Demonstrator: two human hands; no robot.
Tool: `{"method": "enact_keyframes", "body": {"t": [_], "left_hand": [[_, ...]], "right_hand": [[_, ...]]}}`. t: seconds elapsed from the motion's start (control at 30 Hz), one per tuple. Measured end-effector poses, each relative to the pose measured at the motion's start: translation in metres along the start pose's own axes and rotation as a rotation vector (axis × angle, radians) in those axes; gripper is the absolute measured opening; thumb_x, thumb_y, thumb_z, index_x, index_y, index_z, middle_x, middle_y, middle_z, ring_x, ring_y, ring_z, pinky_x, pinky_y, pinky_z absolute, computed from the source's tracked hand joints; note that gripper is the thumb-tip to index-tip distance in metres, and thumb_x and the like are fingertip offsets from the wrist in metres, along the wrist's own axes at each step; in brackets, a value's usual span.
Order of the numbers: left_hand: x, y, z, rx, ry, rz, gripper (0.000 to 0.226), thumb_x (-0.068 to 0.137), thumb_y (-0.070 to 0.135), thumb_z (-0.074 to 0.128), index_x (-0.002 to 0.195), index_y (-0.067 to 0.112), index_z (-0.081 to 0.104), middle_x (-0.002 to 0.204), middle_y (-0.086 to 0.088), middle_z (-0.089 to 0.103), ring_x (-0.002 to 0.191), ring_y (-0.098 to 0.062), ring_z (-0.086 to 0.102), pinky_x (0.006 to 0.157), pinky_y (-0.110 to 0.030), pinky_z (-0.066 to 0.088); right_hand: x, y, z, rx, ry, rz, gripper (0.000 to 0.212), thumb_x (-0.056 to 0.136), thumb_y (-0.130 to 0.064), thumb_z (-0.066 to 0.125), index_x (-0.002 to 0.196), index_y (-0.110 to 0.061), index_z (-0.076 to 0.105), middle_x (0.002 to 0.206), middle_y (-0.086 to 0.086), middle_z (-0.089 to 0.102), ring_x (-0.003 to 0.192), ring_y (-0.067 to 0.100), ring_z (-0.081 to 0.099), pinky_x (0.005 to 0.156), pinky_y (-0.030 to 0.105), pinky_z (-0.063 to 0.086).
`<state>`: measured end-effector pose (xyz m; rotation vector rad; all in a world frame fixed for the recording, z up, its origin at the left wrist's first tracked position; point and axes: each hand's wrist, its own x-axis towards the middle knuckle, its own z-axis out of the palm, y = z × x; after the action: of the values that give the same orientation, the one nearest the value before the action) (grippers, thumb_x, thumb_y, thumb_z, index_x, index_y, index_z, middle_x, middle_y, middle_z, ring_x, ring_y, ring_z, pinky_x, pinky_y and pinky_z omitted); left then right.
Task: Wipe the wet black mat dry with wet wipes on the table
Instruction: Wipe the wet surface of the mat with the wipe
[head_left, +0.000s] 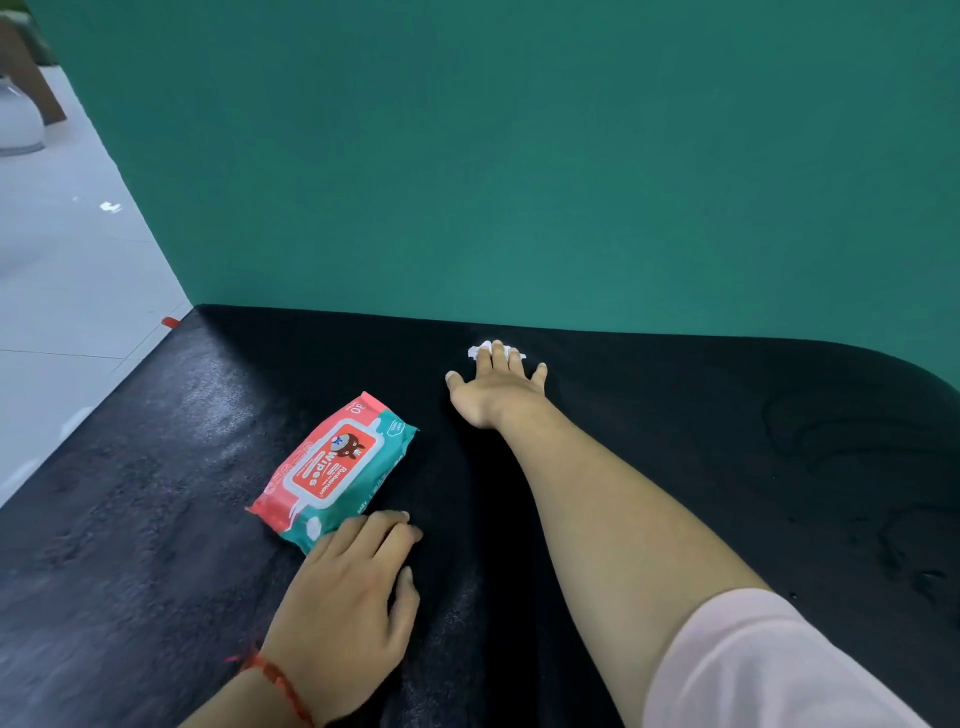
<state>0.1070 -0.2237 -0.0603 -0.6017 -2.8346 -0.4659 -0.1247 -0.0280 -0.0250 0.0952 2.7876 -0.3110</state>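
Head view: right hand (496, 387) presses wipe (480, 349) near far mat (675, 415) edge.

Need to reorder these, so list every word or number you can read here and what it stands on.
"Wipes": on the red label of the wipes pack, running lengthwise.
"40": on the pack's pink far corner, seen upside down.
Smaller line beside "Wipes" and the fine print on the teal edges: too blurred to read.
Black mat and green wall: no text.
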Motion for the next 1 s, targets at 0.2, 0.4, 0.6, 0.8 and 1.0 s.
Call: {"method": "enact_keyframes", "body": {"t": [0.2, 0.4, 0.6, 0.8, 1.0], "left_hand": [[0.072, 0.014, -0.001, 0.173, -0.086, -0.152, 0.019, 0.09, 0.029, 0.063, 0.108, 0.022, 0.061, 0.093, 0.005, 0.06, 0.082, -0.016, 0.059, 0.065, -0.029, 0.054], [0.122, 0.009, 0.027, -0.03, -0.079, -0.068, 0.052, 0.104, 0.03, 0.047, 0.154, 0.018, 0.044, 0.157, -0.001, 0.042, 0.151, -0.02, 0.033, 0.125, -0.034, 0.028], [0.122, 0.005, 0.037, -0.077, -0.021, -0.076, 0.054, 0.1, 0.035, 0.044, 0.154, 0.028, 0.044, 0.162, 0.007, 0.037, 0.155, -0.011, 0.025, 0.125, -0.026, 0.016], [0.122, 0.006, 0.039, -0.059, -0.022, -0.075, 0.055, 0.1, 0.036, 0.043, 0.155, 0.03, 0.043, 0.163, 0.008, 0.037, 0.155, -0.01, 0.024, 0.124, -0.025, 0.012], [0.122, 0.008, 0.038, -0.059, -0.009, -0.085, 0.055, 0.098, 0.034, 0.045, 0.152, 0.027, 0.049, 0.161, 0.006, 0.042, 0.153, -0.013, 0.03, 0.123, -0.027, 0.017]], "right_hand": [[0.013, -0.001, -0.005, -0.002, -0.003, 0.005, 0.081, 0.105, -0.065, 0.018, 0.169, -0.023, -0.008, 0.176, -0.002, -0.019, 0.161, 0.022, -0.021, 0.126, 0.064, -0.014], [0.026, -0.002, -0.008, -0.001, 0.019, 0.006, 0.079, 0.105, -0.064, 0.018, 0.17, -0.024, -0.004, 0.177, -0.001, -0.016, 0.162, 0.023, -0.02, 0.126, 0.064, -0.013], [0.041, -0.001, -0.01, -0.022, 0.036, 0.004, 0.08, 0.105, -0.065, 0.017, 0.17, -0.023, -0.005, 0.177, 0.0, -0.015, 0.162, 0.024, -0.019, 0.126, 0.064, -0.013], [0.051, -0.003, -0.01, -0.006, 0.059, 0.008, 0.082, 0.104, -0.066, 0.015, 0.169, -0.021, -0.006, 0.177, -0.001, -0.015, 0.162, 0.025, -0.019, 0.126, 0.064, -0.013], [0.05, -0.008, 0.005, 0.007, 0.171, -0.001, 0.087, 0.103, -0.069, 0.013, 0.17, -0.016, -0.003, 0.177, 0.0, -0.011, 0.162, 0.026, -0.017, 0.126, 0.062, -0.013]]}}
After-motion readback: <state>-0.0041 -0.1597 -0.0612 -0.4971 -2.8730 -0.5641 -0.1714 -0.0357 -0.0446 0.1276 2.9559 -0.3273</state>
